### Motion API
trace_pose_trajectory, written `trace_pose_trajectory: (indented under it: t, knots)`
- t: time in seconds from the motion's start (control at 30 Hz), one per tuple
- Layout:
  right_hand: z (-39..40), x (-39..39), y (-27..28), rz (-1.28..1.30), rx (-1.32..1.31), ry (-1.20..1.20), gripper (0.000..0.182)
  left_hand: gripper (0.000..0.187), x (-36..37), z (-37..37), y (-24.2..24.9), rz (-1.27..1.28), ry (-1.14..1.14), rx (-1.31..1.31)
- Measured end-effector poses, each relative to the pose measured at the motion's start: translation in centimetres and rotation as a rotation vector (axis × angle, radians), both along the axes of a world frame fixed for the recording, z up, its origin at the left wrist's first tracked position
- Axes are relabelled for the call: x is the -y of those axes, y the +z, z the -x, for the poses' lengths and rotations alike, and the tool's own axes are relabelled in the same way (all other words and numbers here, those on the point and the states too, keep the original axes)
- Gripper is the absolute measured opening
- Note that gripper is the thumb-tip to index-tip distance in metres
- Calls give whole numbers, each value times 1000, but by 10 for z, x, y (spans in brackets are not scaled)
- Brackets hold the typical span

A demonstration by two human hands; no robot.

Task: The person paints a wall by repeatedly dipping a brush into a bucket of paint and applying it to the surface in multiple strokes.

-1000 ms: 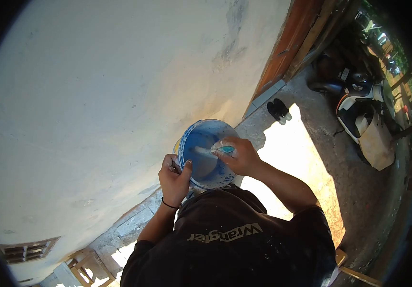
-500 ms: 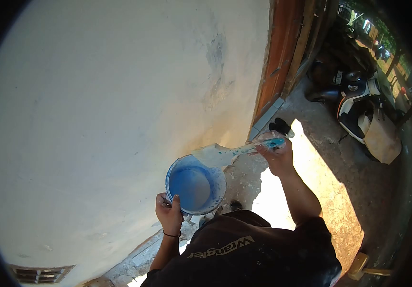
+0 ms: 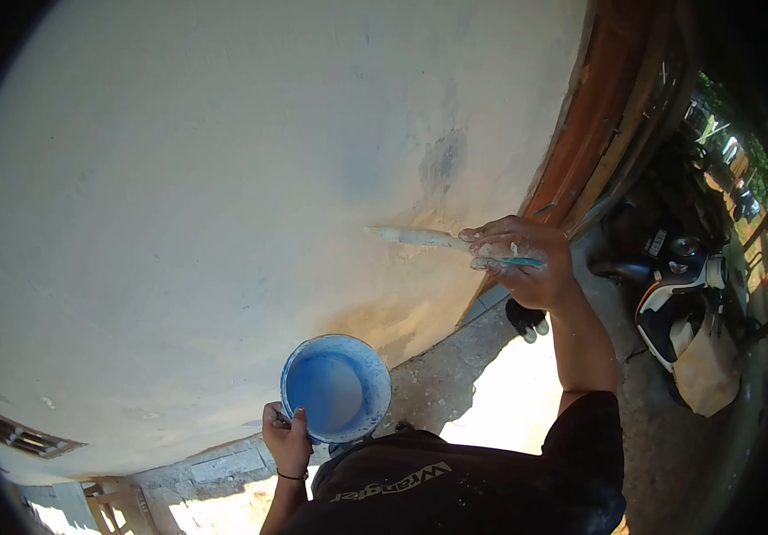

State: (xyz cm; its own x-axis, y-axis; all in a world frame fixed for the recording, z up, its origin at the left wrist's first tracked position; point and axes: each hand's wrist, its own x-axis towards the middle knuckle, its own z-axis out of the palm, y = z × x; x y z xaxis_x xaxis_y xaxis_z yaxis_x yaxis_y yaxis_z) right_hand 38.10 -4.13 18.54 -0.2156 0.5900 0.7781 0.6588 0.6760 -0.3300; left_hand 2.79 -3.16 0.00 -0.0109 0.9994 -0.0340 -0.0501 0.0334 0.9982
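Brush (image 3: 420, 237) now up at wall (image 3: 179, 178)

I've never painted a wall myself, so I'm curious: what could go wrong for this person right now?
The blue bucket is held at its rim by the left hand alone, low at the person's side while they look at the wall; it might tip and spill. The loaded brush in the right hand works close to the wooden door frame, so paint could smear onto it or drip down.
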Motion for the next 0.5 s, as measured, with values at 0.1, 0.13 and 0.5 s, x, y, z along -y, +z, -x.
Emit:
trace_pose_trajectory:
  t: [0.1, 0.13, 0.5]
  knots:
    - [-4, -24, -1, 49, 200, 28, 31, 13, 0, -6, -17, -102, 104, -61]
    - [-6, -32, 1, 55, 210, 53, 31, 13, 2, -8, -21, -92, 128, -54]
    - [9, -38, -1, -363, 347, 65, 23, 16, 16, -10, -36, 12, 192, -14]
